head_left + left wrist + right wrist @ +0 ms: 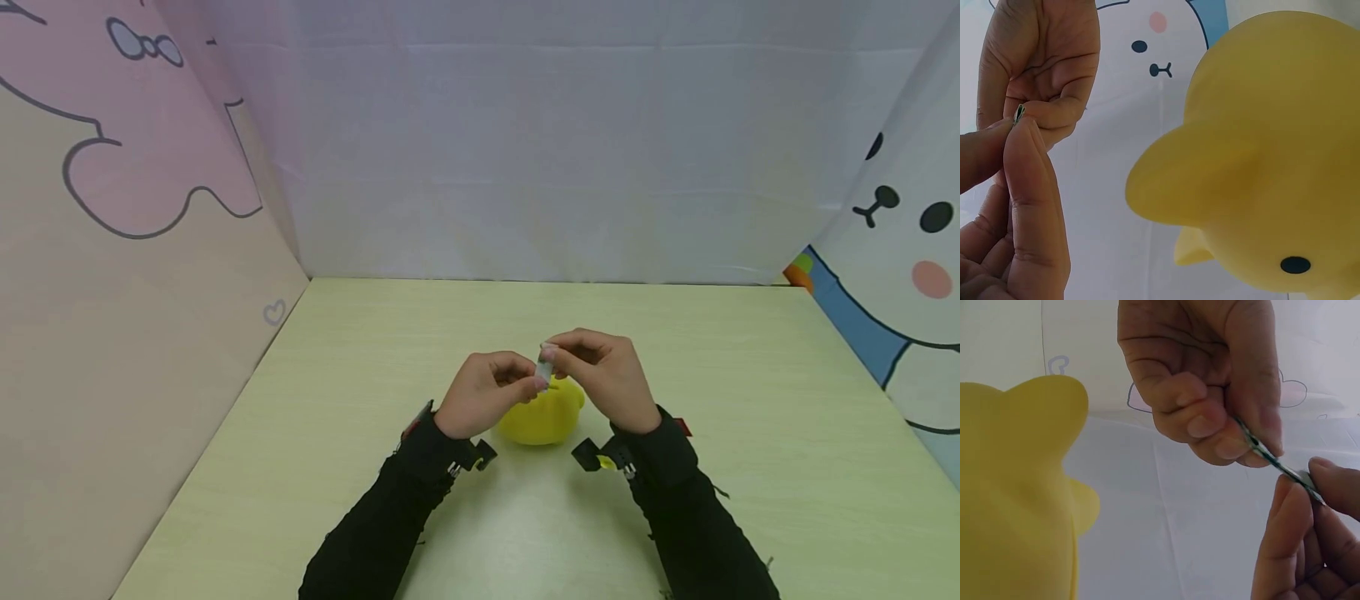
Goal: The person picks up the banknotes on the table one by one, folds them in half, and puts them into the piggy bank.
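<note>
Between both hands is a small, thin, whitish strip with green edges, like a flat little packet. My left hand pinches its lower end between thumb and forefinger. Higher up, the right hand pinches the opposite end in the same way. Seen edge-on in the right wrist view, the strip runs slantwise from one set of fingertips to the other. Directly under the hands, a rounded yellow animal figure stands on the table; the left wrist view shows its ear-like bumps and a black oval eye.
The pale wooden table spreads around the figure. A white curtain hangs behind it, with cartoon-printed panels on the left and right. Dark sleeves carry small wrist cameras beside the figure.
</note>
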A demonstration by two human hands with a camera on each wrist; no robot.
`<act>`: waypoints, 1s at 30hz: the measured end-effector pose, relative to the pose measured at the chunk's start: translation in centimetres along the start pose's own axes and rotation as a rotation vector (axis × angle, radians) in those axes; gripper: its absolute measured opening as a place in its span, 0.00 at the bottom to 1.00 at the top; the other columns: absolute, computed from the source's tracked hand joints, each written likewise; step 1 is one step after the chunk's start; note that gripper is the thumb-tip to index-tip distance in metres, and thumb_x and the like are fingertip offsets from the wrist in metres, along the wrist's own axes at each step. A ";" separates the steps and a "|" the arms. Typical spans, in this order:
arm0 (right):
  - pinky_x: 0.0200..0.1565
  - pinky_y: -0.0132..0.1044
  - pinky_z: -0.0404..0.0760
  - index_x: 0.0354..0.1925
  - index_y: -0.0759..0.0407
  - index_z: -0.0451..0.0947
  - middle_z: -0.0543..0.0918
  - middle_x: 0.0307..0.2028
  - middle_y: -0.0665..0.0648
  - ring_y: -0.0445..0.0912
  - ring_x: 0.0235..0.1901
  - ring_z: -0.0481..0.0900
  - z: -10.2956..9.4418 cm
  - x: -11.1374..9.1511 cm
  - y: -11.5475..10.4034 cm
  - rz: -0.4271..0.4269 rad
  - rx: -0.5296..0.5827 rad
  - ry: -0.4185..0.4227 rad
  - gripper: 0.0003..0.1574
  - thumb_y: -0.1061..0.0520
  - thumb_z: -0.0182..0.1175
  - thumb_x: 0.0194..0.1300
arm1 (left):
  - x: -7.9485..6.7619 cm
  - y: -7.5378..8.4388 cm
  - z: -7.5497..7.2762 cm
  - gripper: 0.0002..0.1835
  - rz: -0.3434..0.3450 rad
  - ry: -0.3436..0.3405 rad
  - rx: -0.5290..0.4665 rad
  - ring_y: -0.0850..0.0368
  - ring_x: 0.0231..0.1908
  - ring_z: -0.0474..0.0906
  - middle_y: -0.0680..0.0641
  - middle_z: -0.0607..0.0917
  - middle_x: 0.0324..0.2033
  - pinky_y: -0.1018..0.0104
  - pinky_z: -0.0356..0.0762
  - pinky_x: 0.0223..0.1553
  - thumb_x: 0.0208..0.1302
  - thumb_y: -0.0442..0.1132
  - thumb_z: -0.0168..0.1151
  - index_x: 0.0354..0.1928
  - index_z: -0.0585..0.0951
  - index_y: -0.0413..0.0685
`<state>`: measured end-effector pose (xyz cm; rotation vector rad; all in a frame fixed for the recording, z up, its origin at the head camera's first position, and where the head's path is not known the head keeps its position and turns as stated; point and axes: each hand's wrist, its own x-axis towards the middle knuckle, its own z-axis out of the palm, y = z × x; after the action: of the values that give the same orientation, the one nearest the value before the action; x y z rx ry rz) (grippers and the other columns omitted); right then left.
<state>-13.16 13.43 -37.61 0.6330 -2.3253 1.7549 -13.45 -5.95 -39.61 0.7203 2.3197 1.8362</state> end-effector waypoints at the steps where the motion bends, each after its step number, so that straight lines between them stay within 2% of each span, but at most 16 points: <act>1: 0.38 0.36 0.83 0.45 0.66 0.84 0.86 0.34 0.47 0.48 0.32 0.82 0.0 0.0 0.0 0.010 0.002 -0.007 0.11 0.60 0.62 0.67 | 0.0 0.0 0.0 0.07 -0.001 0.002 -0.002 0.61 0.28 0.79 0.39 0.85 0.31 0.70 0.78 0.35 0.66 0.36 0.64 0.39 0.85 0.38; 3: 0.40 0.35 0.84 0.47 0.65 0.83 0.86 0.36 0.48 0.45 0.33 0.83 -0.1 0.1 0.1 0.032 0.006 -0.022 0.12 0.60 0.62 0.67 | 0.0 0.0 -0.1 0.07 0.002 0.011 -0.002 0.61 0.27 0.78 0.39 0.85 0.31 0.71 0.77 0.34 0.66 0.35 0.64 0.39 0.85 0.38; 7: 0.42 0.35 0.85 0.48 0.66 0.82 0.86 0.40 0.56 0.40 0.35 0.85 0.0 0.1 0.1 0.065 0.026 -0.055 0.13 0.61 0.62 0.67 | 0.0 0.0 -0.2 0.07 0.013 0.034 0.006 0.61 0.28 0.78 0.39 0.85 0.31 0.70 0.78 0.34 0.66 0.35 0.64 0.39 0.85 0.37; 10: 0.42 0.36 0.86 0.48 0.67 0.81 0.85 0.42 0.63 0.40 0.35 0.85 0.1 0.2 0.1 0.082 0.044 -0.081 0.14 0.62 0.63 0.66 | -0.1 0.1 -0.3 0.07 0.028 0.050 0.003 0.61 0.29 0.79 0.38 0.85 0.31 0.69 0.79 0.36 0.66 0.35 0.63 0.39 0.85 0.36; 14: 0.43 0.38 0.86 0.48 0.68 0.81 0.84 0.42 0.66 0.40 0.35 0.86 0.1 0.3 0.2 0.090 0.055 -0.102 0.13 0.62 0.63 0.66 | -0.1 0.1 -0.4 0.08 0.030 0.058 -0.019 0.61 0.29 0.80 0.36 0.86 0.32 0.67 0.82 0.38 0.66 0.35 0.64 0.39 0.85 0.35; 23: 0.41 0.39 0.87 0.45 0.68 0.81 0.84 0.39 0.64 0.43 0.33 0.85 0.2 0.3 0.2 0.065 0.039 -0.078 0.11 0.63 0.62 0.67 | 0.1 -0.3 -0.4 0.08 0.013 0.068 -0.062 0.61 0.29 0.80 0.37 0.85 0.31 0.67 0.81 0.37 0.65 0.35 0.65 0.39 0.85 0.35; 27: 0.40 0.36 0.86 0.45 0.68 0.81 0.85 0.37 0.59 0.42 0.32 0.85 0.3 0.4 0.3 0.051 0.041 -0.067 0.10 0.63 0.62 0.66 | 0.1 -0.4 -0.3 0.08 0.014 0.077 -0.056 0.60 0.30 0.79 0.38 0.85 0.32 0.67 0.80 0.37 0.65 0.35 0.65 0.40 0.85 0.37; 30: 0.40 0.35 0.86 0.44 0.68 0.82 0.85 0.36 0.55 0.44 0.32 0.85 0.2 0.5 0.4 0.027 0.034 -0.053 0.10 0.63 0.63 0.66 | 0.1 -0.5 -0.3 0.08 0.012 0.085 -0.041 0.58 0.34 0.81 0.40 0.86 0.36 0.68 0.80 0.38 0.65 0.36 0.65 0.42 0.85 0.39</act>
<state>-13.73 13.20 -37.87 0.6641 -2.3545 1.8142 -13.80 -6.28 -39.94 0.6652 2.3255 1.9507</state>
